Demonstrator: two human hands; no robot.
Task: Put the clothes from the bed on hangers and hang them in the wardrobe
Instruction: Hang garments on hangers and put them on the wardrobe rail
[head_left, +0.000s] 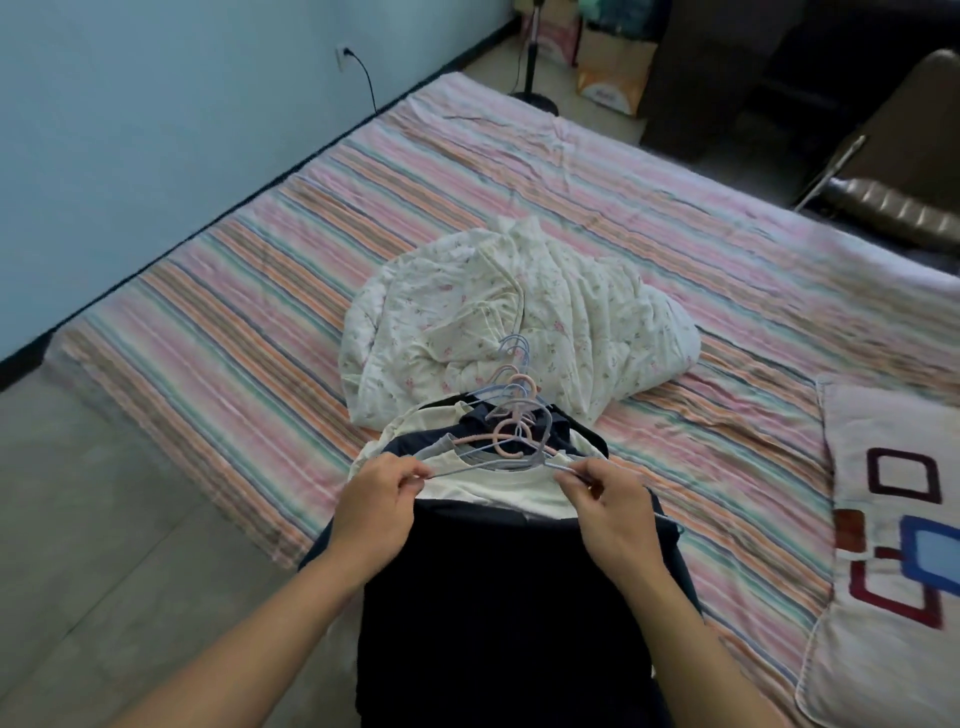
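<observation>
Head view: left hand (378, 501), right hand (609, 506) pinch blue hanger (485, 466) ends.

Dim, flat indoor light with a cool blue cast on the wall (156, 130); no hard shadows anywhere. Top right corner falls nearly to black. Wide-angle lens bends the bed (260, 291) edges outward (strongest at the left and bottom). Overall soft, slight motion smear toward the right edge around the pillow (883, 561). No glare, no blown highlights.
</observation>
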